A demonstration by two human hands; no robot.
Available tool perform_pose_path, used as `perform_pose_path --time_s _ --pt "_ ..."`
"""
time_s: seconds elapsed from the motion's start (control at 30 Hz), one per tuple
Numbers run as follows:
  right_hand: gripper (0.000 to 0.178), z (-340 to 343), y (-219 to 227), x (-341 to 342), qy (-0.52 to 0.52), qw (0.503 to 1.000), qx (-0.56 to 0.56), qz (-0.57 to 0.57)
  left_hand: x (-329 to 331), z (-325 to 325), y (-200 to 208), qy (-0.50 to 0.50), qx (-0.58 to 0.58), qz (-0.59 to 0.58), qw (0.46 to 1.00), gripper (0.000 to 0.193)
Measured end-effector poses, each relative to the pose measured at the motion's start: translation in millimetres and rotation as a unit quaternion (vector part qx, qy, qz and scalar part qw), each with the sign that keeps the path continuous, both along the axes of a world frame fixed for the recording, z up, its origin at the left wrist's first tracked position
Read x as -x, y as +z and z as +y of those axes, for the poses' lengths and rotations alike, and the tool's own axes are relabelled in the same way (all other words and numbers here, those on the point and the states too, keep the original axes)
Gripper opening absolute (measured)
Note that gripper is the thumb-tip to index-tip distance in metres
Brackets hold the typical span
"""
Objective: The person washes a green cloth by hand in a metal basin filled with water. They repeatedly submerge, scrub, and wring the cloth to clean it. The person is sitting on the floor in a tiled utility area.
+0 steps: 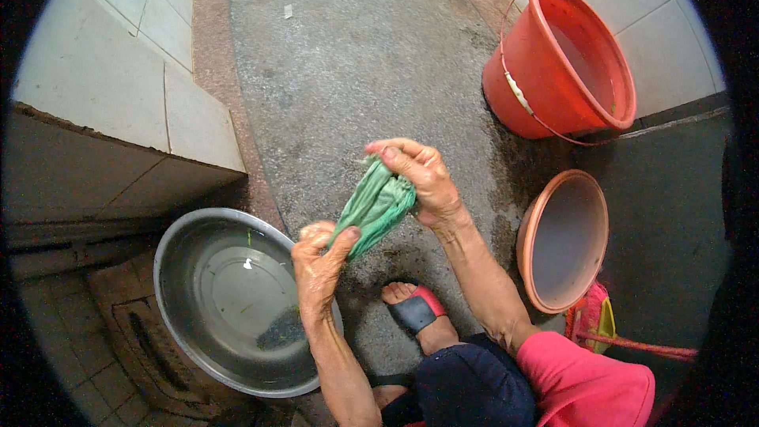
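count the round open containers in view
3: a grey metal basin at left, a red plastic bucket at upper right, an orange plastic basin at right below the bucket.

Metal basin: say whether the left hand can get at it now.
Likely yes: the left hand looks close to the metal basin, nothing visible between them, though its grip is on the green cloth.

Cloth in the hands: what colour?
The cloth is green, paler in some folds; seen in the head view, the only one.
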State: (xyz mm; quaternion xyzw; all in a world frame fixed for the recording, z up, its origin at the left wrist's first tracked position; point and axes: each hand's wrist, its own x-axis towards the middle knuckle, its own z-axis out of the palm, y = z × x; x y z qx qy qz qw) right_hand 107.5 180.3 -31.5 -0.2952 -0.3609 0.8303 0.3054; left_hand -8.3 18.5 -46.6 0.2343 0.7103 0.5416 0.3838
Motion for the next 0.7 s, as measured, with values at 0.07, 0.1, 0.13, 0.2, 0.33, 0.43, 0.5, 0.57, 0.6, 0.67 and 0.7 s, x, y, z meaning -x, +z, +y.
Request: perform_pose_path --time_s 0.07,0.1,0.13,0.2,0.33,0.43,0.5,0.57,0.6,0.67,0.7 --pt "0.019 5.7 7.5 -2.6 -0.008 0.999 0.022 0.044 -4.0 5.7 -0.6 0.128 -0.123 -0.152 0.972 0.023" --pt "0.019 3.6 7.3 -2.3 -0.014 0.996 -0.084 -0.024 -5.9 9.9 -0.7 0.169 -0.156 -0.251 0.940 0.023" --pt "0.020 -3.1 6.1 -1.2 -0.019 0.978 -0.188 -0.092 -9.0 15.5 -0.1 0.207 -0.187 -0.347 0.895 0.023" --pt "0.019 -41.4 -1.3 8.4 0.031 0.913 -0.374 -0.158 -7.8 28.1 -6.1 0.256 -0.191 -0.431 0.844 0.026" --pt "0.024 -136.5 -87.1 106.9 -0.008 0.685 -0.506 -0.524 26.6 15.9 -85.5 -0.134 -0.416 -0.590 0.679 0.037" --pt "0.029 -66.7 -59.9 60.0 0.028 0.782 -0.438 -0.442 -40.2 45.0 -46.1 0.360 -0.049 -0.465 0.807 0.030" --pt "0.030 -81.7 -49.1 60.0 -0.070 0.769 -0.524 -0.359 -22.3 37.1 -55.2 0.253 -0.138 -0.495 0.820 0.026" --pt "0.028 -114.1 -34.1 52.5 -0.092 0.750 -0.591 -0.284 13.3 -2.2 -98.0 0.045 -0.281 -0.448 0.847 0.025" --pt "0.028 -126.9 -27.5 49.9 -0.059 0.776 -0.572 -0.259 26.6 -3.6 -103.8 -0.001 -0.320 -0.496 0.807 0.023" --pt "0.029 -125.2 -30.1 50.3 -0.029 0.781 -0.560 -0.273 30.3 -1.7 -111.8 -0.038 -0.336 -0.570 0.749 0.025" --pt "0.029 -109.7 -37.9 54.4 -0.033 0.762 -0.568 -0.308 18.9 1.0 -112.8 -0.026 -0.323 -0.595 0.735 0.029"
